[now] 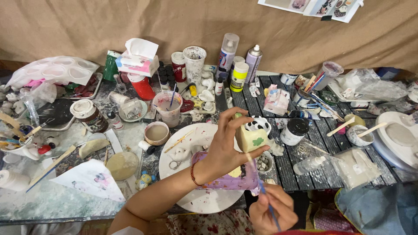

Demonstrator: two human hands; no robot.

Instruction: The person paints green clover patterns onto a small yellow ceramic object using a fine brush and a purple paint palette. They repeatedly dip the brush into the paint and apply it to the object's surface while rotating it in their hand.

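Two hands are working above a crowded, paint-spattered surface [65, 200]. The left hand [224, 150] is reaching in from the lower left, a red bead bracelet [193, 174] at its wrist, and is clenching a small cream-coloured ceramic piece with a green leaf shape painted on its side [251, 138]; the thumb is pressing from below and the fingers are wrapping over the top, so the painted face is turning toward the other hand and staying steady in the air. The right hand [272, 211] is sitting low at the bottom edge, pinching a thin blue-handled paintbrush [261, 185] whose pale tip is rising to the underside of the ceramic piece, seemingly touching it just below the leaf. The piece is thus lying just above and slightly left of the right hand, well clear of the surface, probably lifted so the brush can reach its lower edge. Directly beneath the left wrist a purple-smeared rectangular paint tray [226, 180] is resting on a round white plate [196, 198], close enough for reloading the brush. Behind the piece a white-and-black painted figurine [259, 125] is standing, with a small white jar with a black lid [295, 130] just to its right. Farther back, a clear plastic cup of murky rinse water [168, 108] is holding a brush, and spray cans [254, 58] are standing near the brown fabric backdrop [87, 26].
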